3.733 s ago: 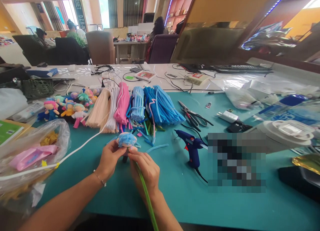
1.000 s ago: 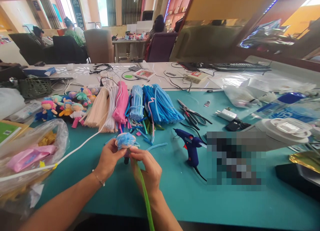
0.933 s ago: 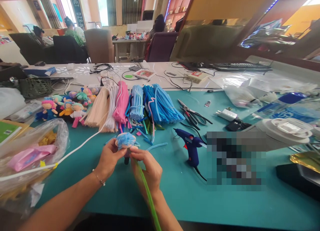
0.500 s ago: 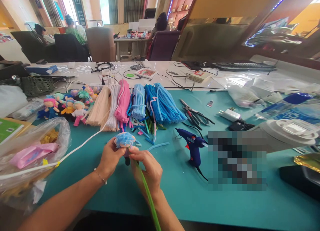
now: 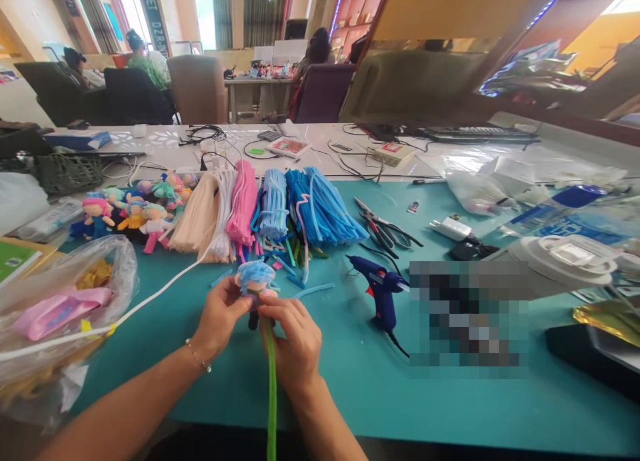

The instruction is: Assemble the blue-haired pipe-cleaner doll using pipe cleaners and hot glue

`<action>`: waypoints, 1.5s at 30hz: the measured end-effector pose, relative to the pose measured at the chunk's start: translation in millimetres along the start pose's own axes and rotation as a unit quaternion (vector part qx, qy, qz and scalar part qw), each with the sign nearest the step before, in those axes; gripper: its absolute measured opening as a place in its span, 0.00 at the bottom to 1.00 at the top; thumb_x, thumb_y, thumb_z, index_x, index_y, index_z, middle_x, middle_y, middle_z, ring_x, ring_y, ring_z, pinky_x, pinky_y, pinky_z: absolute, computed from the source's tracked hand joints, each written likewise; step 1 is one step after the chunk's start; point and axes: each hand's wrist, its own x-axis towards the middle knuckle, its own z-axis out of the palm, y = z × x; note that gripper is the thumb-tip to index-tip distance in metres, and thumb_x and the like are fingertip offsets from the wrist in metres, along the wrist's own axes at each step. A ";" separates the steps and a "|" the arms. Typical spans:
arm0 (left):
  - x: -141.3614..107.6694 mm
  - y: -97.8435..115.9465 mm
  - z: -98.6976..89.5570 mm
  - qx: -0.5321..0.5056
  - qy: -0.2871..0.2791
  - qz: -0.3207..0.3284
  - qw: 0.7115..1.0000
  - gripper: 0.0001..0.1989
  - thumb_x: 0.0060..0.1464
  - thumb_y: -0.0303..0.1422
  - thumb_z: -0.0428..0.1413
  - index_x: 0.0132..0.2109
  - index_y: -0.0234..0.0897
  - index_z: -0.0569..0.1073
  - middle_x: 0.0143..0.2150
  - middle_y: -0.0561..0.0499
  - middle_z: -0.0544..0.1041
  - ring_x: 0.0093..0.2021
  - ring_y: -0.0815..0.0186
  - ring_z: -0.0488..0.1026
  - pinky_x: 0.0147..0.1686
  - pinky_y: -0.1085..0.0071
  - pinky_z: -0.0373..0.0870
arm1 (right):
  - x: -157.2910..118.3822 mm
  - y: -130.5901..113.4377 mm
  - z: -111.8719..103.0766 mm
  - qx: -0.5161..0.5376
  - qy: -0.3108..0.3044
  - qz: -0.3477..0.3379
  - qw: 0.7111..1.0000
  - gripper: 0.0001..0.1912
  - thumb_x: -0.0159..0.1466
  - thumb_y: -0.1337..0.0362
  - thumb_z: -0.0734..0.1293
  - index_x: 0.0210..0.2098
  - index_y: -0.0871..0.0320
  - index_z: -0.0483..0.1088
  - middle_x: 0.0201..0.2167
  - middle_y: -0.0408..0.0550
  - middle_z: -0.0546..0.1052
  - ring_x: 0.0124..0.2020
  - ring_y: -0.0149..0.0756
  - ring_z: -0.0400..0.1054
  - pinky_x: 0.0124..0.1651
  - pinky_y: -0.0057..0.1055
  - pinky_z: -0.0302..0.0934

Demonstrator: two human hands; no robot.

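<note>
A small doll point(image 5: 254, 274) with light blue fuzzy hair is held upright over the front of the mat. My left hand point(image 5: 223, 316) is closed around its left side, thumb at the neck. Fingers of my right hand point(image 5: 296, 331) pinch a green pipe cleaner point(image 5: 272, 388) against the doll's body; its long end hangs toward me past the mat's edge. Dark legs show below the doll, but most of its body is hidden by my fingers. Just behind lie pipe cleaner offcuts point(image 5: 287, 266), including a loose light blue piece point(image 5: 315, 290).
Bundles of pipe cleaners point(image 5: 330, 211) stand behind my hands, with finished dolls point(image 5: 137, 211) at their left. A blue glue gun point(image 5: 377, 291) and pliers point(image 5: 385, 228) lie to the right. A white cable point(image 5: 160, 291) crosses beside a plastic bag point(image 5: 125, 268). A pale lidded container point(image 5: 533, 268) lies far right.
The green pipe cleaner's hanging end has swung left and now drops nearly straight down. The doll has turned slightly in my fingers; both hands keep their hold.
</note>
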 end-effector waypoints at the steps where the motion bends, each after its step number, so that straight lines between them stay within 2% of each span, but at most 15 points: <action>1: 0.4 -1.0 -0.4 0.003 0.004 0.003 1.000 0.10 0.36 0.25 0.62 0.32 0.35 0.76 0.32 0.50 0.81 0.36 0.62 0.77 0.41 0.67 0.71 | 0.1 0.2 0.1 -0.003 0.000 -0.003 1.000 0.09 0.61 0.76 0.65 0.34 0.54 0.69 0.33 0.49 0.81 0.35 0.38 0.77 0.34 0.33 0.70; 7: 1.9 -2.6 0.6 0.004 0.020 0.004 1.000 0.11 0.35 0.25 0.63 0.31 0.35 0.76 0.31 0.50 0.80 0.36 0.62 0.76 0.41 0.67 0.71 | 0.3 1.1 0.5 0.002 0.008 -0.004 1.000 0.09 0.61 0.76 0.66 0.34 0.55 0.68 0.34 0.50 0.81 0.35 0.38 0.76 0.34 0.33 0.70; 13: 0.6 -0.3 0.9 -0.005 0.013 0.008 1.000 0.10 0.36 0.25 0.63 0.32 0.35 0.76 0.31 0.50 0.80 0.35 0.63 0.76 0.41 0.68 0.70 | -0.1 0.4 0.1 0.009 0.004 0.000 1.000 0.09 0.61 0.76 0.65 0.35 0.55 0.68 0.34 0.49 0.81 0.35 0.37 0.76 0.35 0.33 0.70; 18: 0.3 3.6 4.1 -0.016 0.016 -0.013 1.000 0.10 0.35 0.28 0.64 0.31 0.34 0.76 0.29 0.50 0.80 0.32 0.63 0.76 0.35 0.68 0.72 | -0.3 1.3 1.8 0.015 0.008 -0.003 1.000 0.09 0.61 0.76 0.66 0.35 0.55 0.68 0.33 0.50 0.81 0.35 0.37 0.76 0.35 0.32 0.70; 27: 4.2 1.6 4.6 -0.012 0.030 0.003 0.999 0.08 0.35 0.26 0.63 0.28 0.35 0.74 0.23 0.55 0.76 0.26 0.69 0.71 0.29 0.73 0.70 | -1.7 -1.4 3.5 0.050 0.031 0.018 0.998 0.10 0.60 0.76 0.66 0.35 0.54 0.67 0.33 0.48 0.81 0.33 0.36 0.76 0.33 0.31 0.71; 33: 7.3 -0.4 3.8 -0.005 0.028 0.006 1.000 0.08 0.35 0.28 0.64 0.28 0.35 0.75 0.24 0.54 0.77 0.26 0.68 0.72 0.30 0.72 0.69 | -2.6 1.6 4.9 0.029 -0.016 -0.002 0.999 0.10 0.60 0.76 0.66 0.34 0.54 0.66 0.33 0.48 0.81 0.35 0.37 0.76 0.35 0.33 0.70; 37: 9.8 -1.2 3.5 -0.014 0.026 0.006 1.000 0.09 0.36 0.29 0.65 0.28 0.35 0.74 0.28 0.51 0.79 0.31 0.65 0.75 0.34 0.70 0.71 | -1.9 4.1 8.3 0.004 -0.024 -0.011 1.000 0.09 0.61 0.76 0.64 0.33 0.54 0.67 0.34 0.49 0.81 0.34 0.37 0.75 0.35 0.33 0.70; 41: 12.9 -1.3 2.6 -0.039 0.023 0.006 0.999 0.10 0.35 0.28 0.65 0.28 0.35 0.73 0.27 0.52 0.79 0.32 0.64 0.76 0.36 0.67 0.71 | -0.5 5.2 12.5 -0.034 -0.033 -0.021 0.999 0.08 0.62 0.75 0.63 0.31 0.55 0.68 0.34 0.50 0.80 0.36 0.38 0.75 0.36 0.33 0.69; 45: 17.3 -0.6 1.1 -0.044 0.023 0.001 0.999 0.11 0.34 0.28 0.65 0.29 0.35 0.73 0.27 0.52 0.79 0.30 0.64 0.76 0.34 0.67 0.71 | 0.6 4.8 15.7 -0.060 -0.044 -0.033 0.997 0.08 0.63 0.73 0.62 0.31 0.55 0.69 0.35 0.51 0.80 0.37 0.39 0.74 0.38 0.33 0.69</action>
